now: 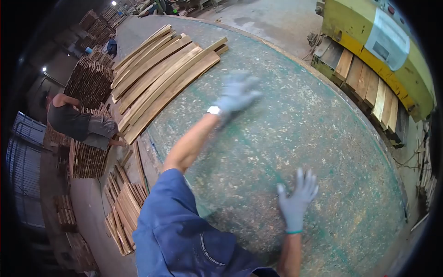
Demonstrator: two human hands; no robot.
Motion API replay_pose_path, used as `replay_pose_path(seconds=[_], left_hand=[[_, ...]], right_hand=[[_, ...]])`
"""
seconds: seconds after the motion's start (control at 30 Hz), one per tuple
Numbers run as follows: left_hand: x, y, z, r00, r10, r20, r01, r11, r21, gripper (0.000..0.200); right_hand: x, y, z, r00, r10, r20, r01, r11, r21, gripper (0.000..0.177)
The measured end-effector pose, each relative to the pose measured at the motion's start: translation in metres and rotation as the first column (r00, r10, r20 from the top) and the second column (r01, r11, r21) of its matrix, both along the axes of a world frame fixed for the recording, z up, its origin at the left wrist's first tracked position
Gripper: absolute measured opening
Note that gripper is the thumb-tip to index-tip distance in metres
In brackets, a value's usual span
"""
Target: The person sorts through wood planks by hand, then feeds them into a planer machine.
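Note:
Both of my hands wear pale grey gloves and hold nothing. My left hand (237, 92) reaches out over the green, worn tabletop (277, 134), smeared by motion, with its fingers apart. Nearest to it, on its left, lies a row of long wooden boards (166, 74) set side by side. My right hand (297, 198) is spread wide over the near part of the tabletop, its fingers pointing away from me. A teal cuff edges that glove, and a light band circles my left wrist.
A yellow-green machine (374, 51) stands at the right with planks (364, 83) in it. At the left, a person (78, 115) leans near stacked boards (87, 159). More loose boards (124, 205) lie below the table's left edge.

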State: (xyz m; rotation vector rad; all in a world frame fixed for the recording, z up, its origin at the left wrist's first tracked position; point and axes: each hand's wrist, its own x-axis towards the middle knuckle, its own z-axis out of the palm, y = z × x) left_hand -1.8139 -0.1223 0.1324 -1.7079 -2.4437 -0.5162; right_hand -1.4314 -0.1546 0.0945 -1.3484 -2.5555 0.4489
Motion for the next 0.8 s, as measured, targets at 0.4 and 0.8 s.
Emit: replay_pose_path(seconds=[0.4, 0.8], left_hand=[[-0.383, -0.312, -0.007, 0.674, 0.736, 0.059, -0.72, 0.674, -0.165, 0.071], [-0.414, -0.294, -0.014, 0.707, 0.693, 0.137, -0.528, 0.648, -0.549, 0.079]], right_hand=[[0.007, -0.02, -0.031, 0.996, -0.022, 0.087, -0.007, 0.947, 0.32, 0.054], [-0.124, -0.088, 0.003, 0.988, 0.014, -0.151, 0.009, 0.988, 0.152, 0.033]])
